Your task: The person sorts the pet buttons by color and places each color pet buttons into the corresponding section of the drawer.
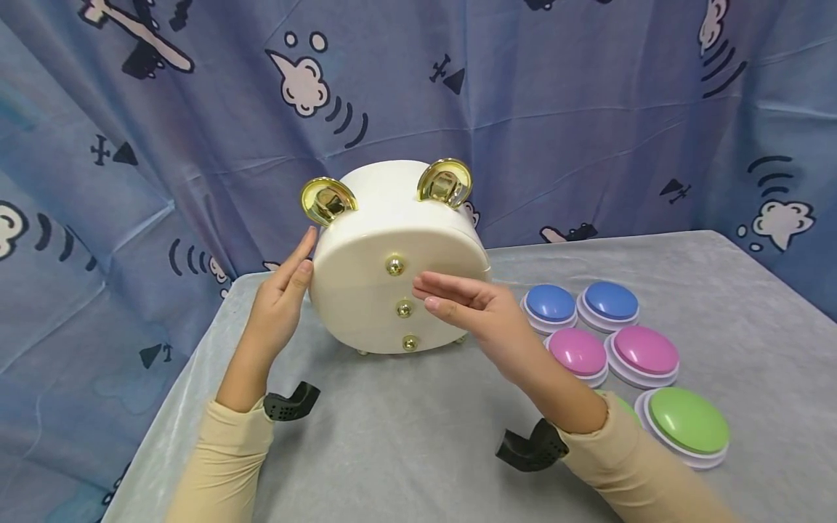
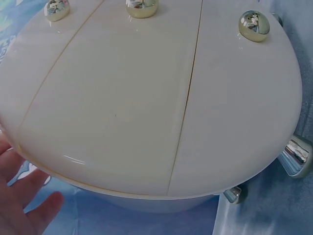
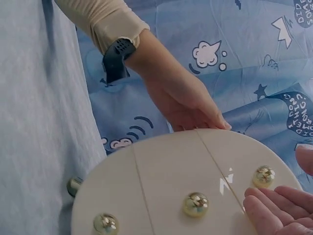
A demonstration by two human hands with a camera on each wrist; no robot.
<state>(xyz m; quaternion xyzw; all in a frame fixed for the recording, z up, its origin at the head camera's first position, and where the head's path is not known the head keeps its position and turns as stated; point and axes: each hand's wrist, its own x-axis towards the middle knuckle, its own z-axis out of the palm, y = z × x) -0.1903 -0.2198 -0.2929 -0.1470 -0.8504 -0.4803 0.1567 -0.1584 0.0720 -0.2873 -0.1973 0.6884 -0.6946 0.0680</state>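
A glossy white rounded cabinet with a flat front point(image 1: 356, 294) stands upright on short gold feet point(image 2: 296, 155) toward the far side of a desk covered in pale grey cloth point(image 1: 392, 450), roughly mid-view. Two thin seams divide its front into three bands, each bearing one shiny gold ball-shaped knob point(image 1: 395, 265), and two gold cupped discs like ears point(image 1: 446, 183) rise from its top. The left hand point(image 1: 281, 298) is released, its fingers extended along the cabinet's left side; the right wrist view shows the fingertips at that side's edge, partly hidden behind it. The right hand point(image 1: 480, 309) is also released and grasps nothing, its straight fingers held together before the front, near the top knob; whether they touch the surface I cannot tell. Both arms wear beige sleeves point(image 1: 229, 457), with a black curved plastic piece point(image 1: 292, 403) at each wrist. To the right of the cabinet sit round domed buttons on white bases: two blue point(image 1: 551, 303) farthest back, two pink point(image 1: 646, 350) nearer, and two green point(image 1: 689, 419) nearest, one mostly covered by the right arm. Behind hangs a blue fabric curtain printed with clouds and planes point(image 1: 556, 145).
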